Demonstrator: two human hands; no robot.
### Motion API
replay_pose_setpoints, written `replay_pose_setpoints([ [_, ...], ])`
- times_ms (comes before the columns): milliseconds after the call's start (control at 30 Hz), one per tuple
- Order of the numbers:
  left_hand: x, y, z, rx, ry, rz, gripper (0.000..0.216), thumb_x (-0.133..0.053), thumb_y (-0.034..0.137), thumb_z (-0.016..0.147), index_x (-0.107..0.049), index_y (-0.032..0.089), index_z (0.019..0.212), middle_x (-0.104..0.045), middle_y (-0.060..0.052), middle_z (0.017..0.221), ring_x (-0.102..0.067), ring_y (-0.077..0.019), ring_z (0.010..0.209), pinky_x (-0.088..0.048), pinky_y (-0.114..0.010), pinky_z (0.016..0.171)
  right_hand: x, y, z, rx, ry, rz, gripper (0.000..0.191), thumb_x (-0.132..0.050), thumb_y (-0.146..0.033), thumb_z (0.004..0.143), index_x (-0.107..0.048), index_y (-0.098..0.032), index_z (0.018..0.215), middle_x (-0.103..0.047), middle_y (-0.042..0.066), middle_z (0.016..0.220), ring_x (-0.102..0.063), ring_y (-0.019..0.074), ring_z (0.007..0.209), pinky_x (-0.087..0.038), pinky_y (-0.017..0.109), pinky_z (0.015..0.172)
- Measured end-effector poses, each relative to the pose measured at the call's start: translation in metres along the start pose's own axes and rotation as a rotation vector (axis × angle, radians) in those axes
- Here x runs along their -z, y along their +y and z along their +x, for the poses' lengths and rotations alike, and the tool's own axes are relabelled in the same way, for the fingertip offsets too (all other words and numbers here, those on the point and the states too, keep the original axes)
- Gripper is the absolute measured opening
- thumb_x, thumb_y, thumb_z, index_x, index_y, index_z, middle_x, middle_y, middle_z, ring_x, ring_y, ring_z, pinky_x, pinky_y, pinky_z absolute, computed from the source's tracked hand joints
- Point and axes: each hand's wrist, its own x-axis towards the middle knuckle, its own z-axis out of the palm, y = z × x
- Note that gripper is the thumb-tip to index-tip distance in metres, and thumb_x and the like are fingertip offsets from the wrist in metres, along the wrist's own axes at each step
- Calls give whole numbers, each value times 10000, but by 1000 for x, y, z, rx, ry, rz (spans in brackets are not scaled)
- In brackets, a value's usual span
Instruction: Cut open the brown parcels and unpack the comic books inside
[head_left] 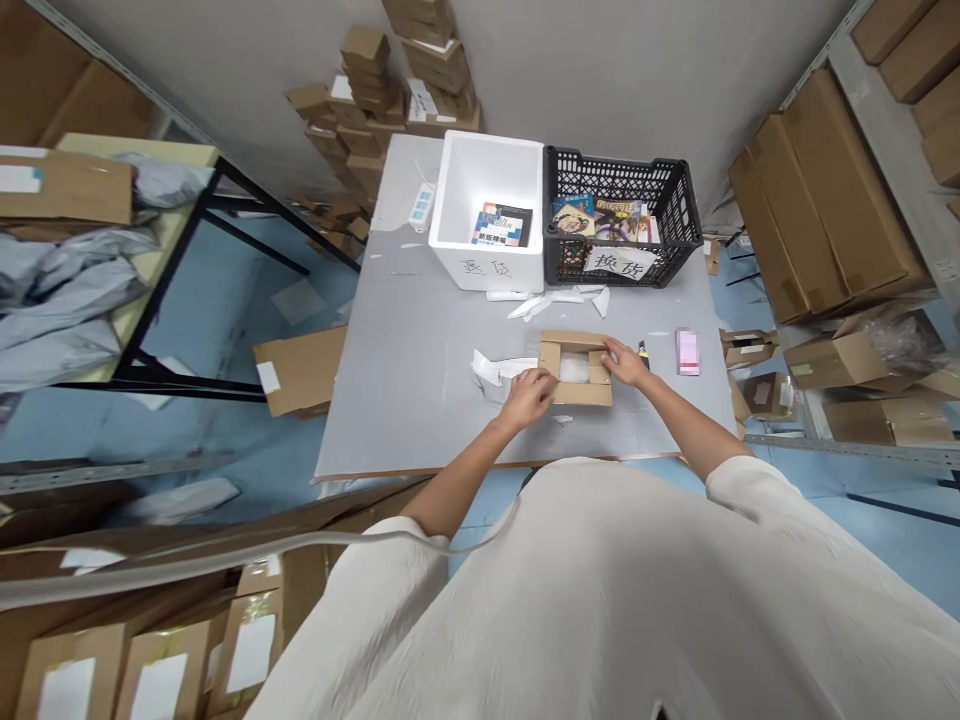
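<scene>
A small cardboard box (583,394) lies on the grey table, its flaps folded outward around the opening and something whitish inside that I cannot make out. At its left front corner my left hand (529,396) has its fingers curled on the edge. My right hand (627,362) pinches the flap at the right side. Just beyond the right hand lies a small black and yellow tool (643,353), perhaps a cutter. Torn white paper (487,368) rests left of the box, partly behind the left hand.
Behind stand a white foam bin (487,268) and a black plastic crate (675,250), both holding books. White scraps (540,302) lie before them. A pink-screened phone (687,352) lies at right, a power strip (422,206) at back left. Shelves and cardboard boxes surround the table (405,400).
</scene>
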Motion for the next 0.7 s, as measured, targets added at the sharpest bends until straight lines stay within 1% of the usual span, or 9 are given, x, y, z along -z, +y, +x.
replay_pose_setpoints([
  [100, -2, 3, 2, -51, -48, 117, 550, -651, 126, 940, -706, 267, 1469, -601, -168, 1654, -490, -370, 1601, -410, -599, 1301, -1, -15, -6, -37, 10, -64, 800, -470, -527, 1105, -399, -176, 1820, -351, 128, 1911, -463, 408, 1672, -403, 595, 1361],
  [200, -4, 11, 14, -75, -76, 227, 676, -626, 36, 904, -671, 264, 1539, -449, -195, 1804, -361, -384, 1713, -341, -658, 1357, -3, -33, -12, -88, 36, -114, 850, -530, -534, 1080, -358, -165, 1826, -332, 165, 1913, -477, 448, 1638, -419, 619, 1324],
  [267, -4, 16, 24, -78, -109, 272, 699, -619, -6, 878, -685, 258, 1522, -369, -190, 1868, -302, -391, 1754, -294, -686, 1386, -5, -45, -14, -126, 47, -152, 876, -555, -545, 1070, -341, -154, 1823, -315, 184, 1916, -462, 462, 1635, -418, 619, 1312],
  [333, -3, 20, 31, -76, -134, 302, 684, -635, -16, 863, -705, 252, 1488, -334, -181, 1896, -270, -393, 1775, -259, -693, 1408, -7, -55, -15, -168, 48, -190, 893, -567, -561, 1066, -333, -135, 1815, -298, 201, 1919, -441, 462, 1641, -411, 607, 1311],
  [400, -1, 22, 34, -67, -142, 331, 677, -678, 4, 857, -701, 243, 1490, -312, -186, 1908, -248, -400, 1788, -237, -690, 1421, -8, -63, -16, -202, 47, -218, 905, -571, -580, 1065, -331, -120, 1806, -285, 214, 1920, -421, 457, 1649, -399, 594, 1313],
  [467, 3, 22, 31, -51, -130, 351, 717, -721, 39, 859, -665, 248, 1542, -304, -192, 1913, -242, -402, 1792, -222, -687, 1428, -10, -67, -16, -218, 51, -229, 912, -571, -593, 1066, -322, -117, 1802, -283, 222, 1918, -407, 449, 1655, -382, 585, 1317],
  [600, 9, 21, 16, 5, -48, 345, 839, -764, 127, 890, -543, 283, 1684, -298, -172, 1921, -218, -400, 1803, -178, -682, 1440, -15, -70, -15, -232, 64, -230, 961, -606, -608, 1052, -279, -119, 1810, -273, 242, 1914, -404, 448, 1649, -356, 581, 1320],
  [700, 14, 17, 7, 104, 24, 352, 914, -801, 271, 933, -434, 246, 1770, -257, -205, 1931, -194, -444, 1804, -150, -714, 1429, -18, -71, -15, -248, 62, -231, 993, -642, -595, 1033, -261, -114, 1814, -256, 247, 1917, -405, 451, 1645, -340, 581, 1330],
])
